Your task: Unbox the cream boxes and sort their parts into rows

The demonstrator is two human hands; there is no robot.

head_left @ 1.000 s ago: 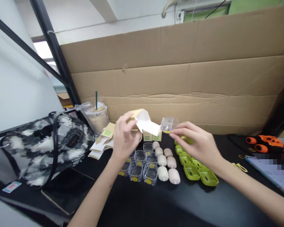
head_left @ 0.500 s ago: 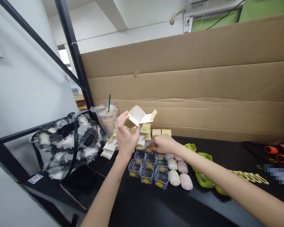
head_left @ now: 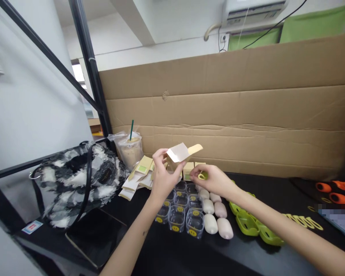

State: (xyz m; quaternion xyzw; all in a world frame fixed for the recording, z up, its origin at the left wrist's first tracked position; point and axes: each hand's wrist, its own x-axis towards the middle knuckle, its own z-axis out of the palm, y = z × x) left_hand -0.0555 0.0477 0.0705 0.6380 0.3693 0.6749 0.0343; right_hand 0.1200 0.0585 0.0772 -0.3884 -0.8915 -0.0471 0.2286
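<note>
My left hand (head_left: 166,176) grips a small cardboard box (head_left: 176,157), tilted, with its top flaps standing up. Close to the box's right side, my right hand (head_left: 211,178) has its fingers curled together around a small yellow-green ring (head_left: 202,175); the fingertips are partly hidden. Below both hands stand rows of clear plastic cups (head_left: 177,219) with round yellow stickers. Beside them lie rows of white (head_left: 211,223) and pale pink rounded pieces (head_left: 225,228). Flat folded cartons (head_left: 140,172) are piled left of my left hand, and small upright boxes (head_left: 188,171) stand behind the cups.
Green egg-shaped trays (head_left: 247,222) and a line of yellow rings (head_left: 303,221) lie to the right, near orange-handled scissors (head_left: 337,197) and a blurred flat device (head_left: 337,224). A bagged iced drink (head_left: 130,151) and fluffy handbag (head_left: 77,180) sit left. Cardboard (head_left: 232,111) walls the back.
My left hand has moved slightly right and lower, turning the box so its body shows. My right hand has lifted from the back of the cups and moved right, closer to the box.
</note>
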